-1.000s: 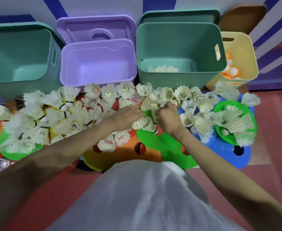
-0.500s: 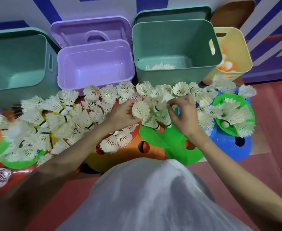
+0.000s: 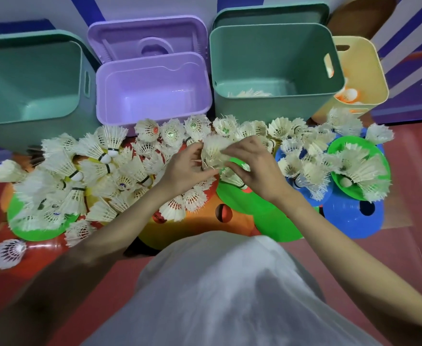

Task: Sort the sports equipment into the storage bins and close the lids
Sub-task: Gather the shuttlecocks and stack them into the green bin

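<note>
- Both hands meet over the middle of the pile: the left hand [image 3: 187,168] and the right hand [image 3: 256,166] have their fingers curled round a small bunch of shuttlecocks [image 3: 213,152], feathered skirts fanned upward and pressed together between them.
- The rest of the shuttlecocks [image 3: 80,176] lie in a loose heap across the red floor [image 3: 419,176], running from its left side to its right, just in front of the bins. Their skirts are white, ribbed and frayed at the tips, with rounded cork noses, some banded in black.
- Under the heap lie flat plastic cones, smooth and glossy, each with a round hole: a green cone [image 3: 267,216], a blue cone [image 3: 354,218] and an orange cone [image 3: 205,221].
- One shuttlecock [image 3: 6,253] lies apart near the left edge of the floor.
- Four open plastic bins with rounded corners stand in a row at the far side of the floor: a left teal bin [image 3: 30,83], a lilac bin [image 3: 152,88], a right teal bin [image 3: 275,71] with a few feathered shuttlecocks at its bottom, and a tilted pale yellow bin [image 3: 362,71] holding orange and white balls [image 3: 349,94].
- A lilac lid [image 3: 147,38] with a moulded handle leans behind the lilac bin; a teal lid [image 3: 270,13] stands behind the right teal bin.
- A white garment [image 3: 217,295], soft and smooth, fills the near foreground.
</note>
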`<state>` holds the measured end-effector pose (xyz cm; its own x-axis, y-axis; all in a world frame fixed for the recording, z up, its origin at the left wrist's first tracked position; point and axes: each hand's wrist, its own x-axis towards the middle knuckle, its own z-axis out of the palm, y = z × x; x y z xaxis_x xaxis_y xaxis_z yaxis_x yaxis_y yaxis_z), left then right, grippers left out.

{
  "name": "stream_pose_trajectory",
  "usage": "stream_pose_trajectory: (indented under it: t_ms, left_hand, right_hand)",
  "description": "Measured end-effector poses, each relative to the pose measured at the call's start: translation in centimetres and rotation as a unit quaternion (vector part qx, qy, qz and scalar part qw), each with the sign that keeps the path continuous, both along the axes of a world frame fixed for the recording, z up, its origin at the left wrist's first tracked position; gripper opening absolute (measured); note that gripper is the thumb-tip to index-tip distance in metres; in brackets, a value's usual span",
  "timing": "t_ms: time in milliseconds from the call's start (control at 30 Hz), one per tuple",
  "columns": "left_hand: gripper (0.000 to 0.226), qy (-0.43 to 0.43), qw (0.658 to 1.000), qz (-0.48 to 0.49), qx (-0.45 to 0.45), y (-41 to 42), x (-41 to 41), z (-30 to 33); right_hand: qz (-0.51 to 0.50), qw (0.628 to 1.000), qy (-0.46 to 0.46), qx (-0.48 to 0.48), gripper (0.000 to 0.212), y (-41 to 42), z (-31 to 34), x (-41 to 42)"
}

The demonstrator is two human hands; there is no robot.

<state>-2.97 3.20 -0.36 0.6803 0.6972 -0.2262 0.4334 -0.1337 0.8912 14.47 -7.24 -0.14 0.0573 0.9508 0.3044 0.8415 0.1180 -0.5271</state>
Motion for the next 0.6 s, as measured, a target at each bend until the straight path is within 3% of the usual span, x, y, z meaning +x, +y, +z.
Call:
stream_pose_trajectory:
  t_ms: [67,133,200,400,500,600]
  left_hand:
    - [0.052,-0.017,0.999,0.031,-0.019,0.1,-0.4,-0.1]
    - [0.045,-0.032,0.997,0.055,-0.038,0.1,-0.7,0.0]
    - [0.043,-0.046,0.995,0.072,-0.060,0.1,-1.0,-0.1]
    - [0.046,-0.049,0.992,0.076,-0.093,-0.1,-1.6,-0.4]
    - [0.048,-0.045,0.993,0.066,-0.087,-0.2,-1.7,-0.4]
    - [0.047,-0.045,0.994,0.061,-0.074,-0.3,-1.9,-0.4]
  right_hand:
    - [-0.047,0.998,0.022,0.019,0.034,-0.1,-0.1,-0.1]
    - [-0.089,0.994,0.061,0.022,0.024,-0.3,-0.7,0.3]
    - [-0.105,0.992,0.063,-0.025,0.019,-0.6,-1.9,1.0]
    - [0.000,0.969,-0.138,-0.205,0.040,-0.4,-5.0,0.8]
    - [0.011,0.948,-0.216,-0.234,0.029,0.0,-5.7,0.1]
    - [-0.008,0.945,-0.254,-0.204,0.012,0.0,-6.1,0.0]
